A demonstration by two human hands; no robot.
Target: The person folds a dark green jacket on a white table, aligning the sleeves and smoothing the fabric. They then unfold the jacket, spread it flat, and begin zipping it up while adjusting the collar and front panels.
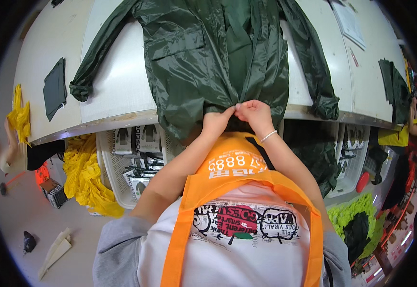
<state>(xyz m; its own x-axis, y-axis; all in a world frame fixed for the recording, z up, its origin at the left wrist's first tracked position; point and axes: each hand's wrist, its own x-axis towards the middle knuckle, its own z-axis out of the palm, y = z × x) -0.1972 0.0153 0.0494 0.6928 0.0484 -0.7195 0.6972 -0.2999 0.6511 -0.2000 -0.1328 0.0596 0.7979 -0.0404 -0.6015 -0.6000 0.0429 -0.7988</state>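
One left hand (215,122) and one right hand (257,116) pinch a green jacket (183,76), its sleeves (104,56) at ten and two o'clock.

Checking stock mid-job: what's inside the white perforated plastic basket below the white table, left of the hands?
The basket holds flat black-and-white packages. Its bottom is hidden beneath them, and the bare left forearm covers its near right corner.
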